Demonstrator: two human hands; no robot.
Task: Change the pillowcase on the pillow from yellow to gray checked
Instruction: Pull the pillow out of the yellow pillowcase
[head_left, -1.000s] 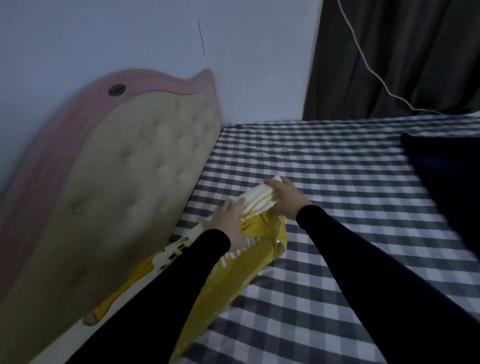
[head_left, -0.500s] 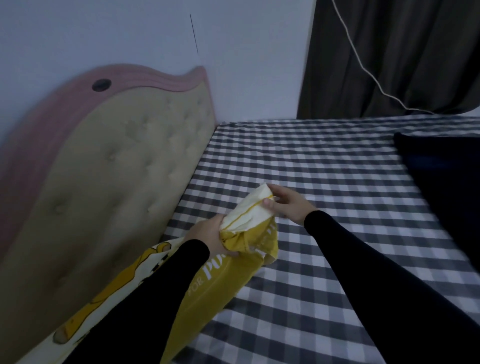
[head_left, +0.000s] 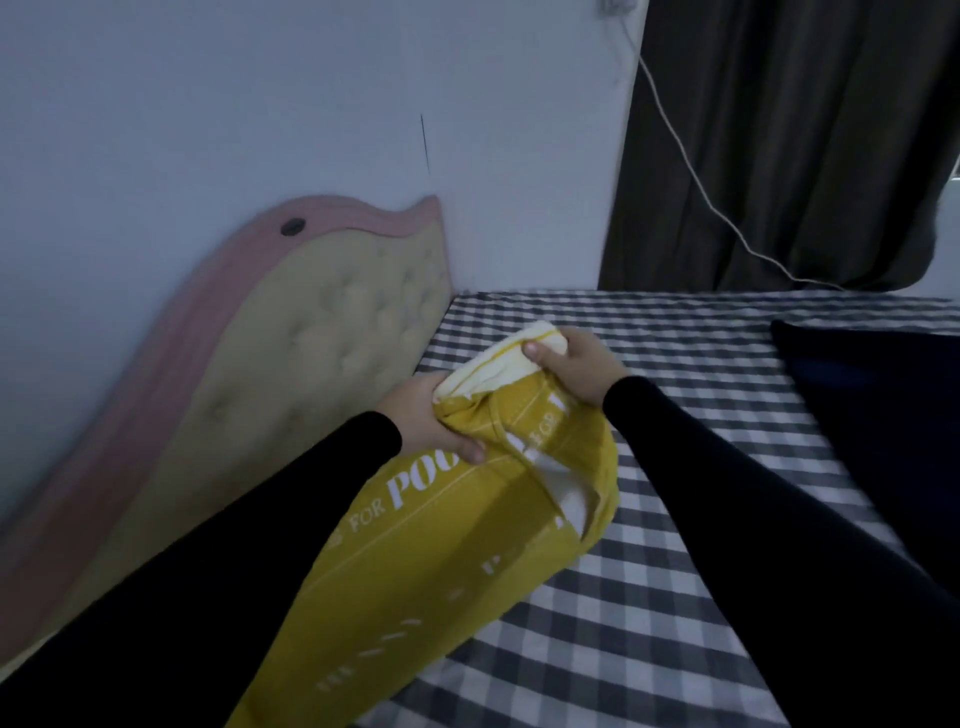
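Peeling the yellow case off the pillow

Mid-frame, the right hand (head_left: 574, 364) grips the bared cream pillow (head_left: 498, 358) end as an anchor, while the left hand (head_left: 423, 421) clutches the bunched yellow pillowcase (head_left: 415, 561) (likely to drag it down).

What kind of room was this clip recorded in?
Most likely a bedroom. A bed with a gray checked sheet fills the view, a tufted padded headboard leans on the wall, and both hands work on a pillow in a yellow pillowcase. A dark curtain hangs behind.

Tufted headboard (head_left: 332, 358), dark curtain (head_left: 789, 135)
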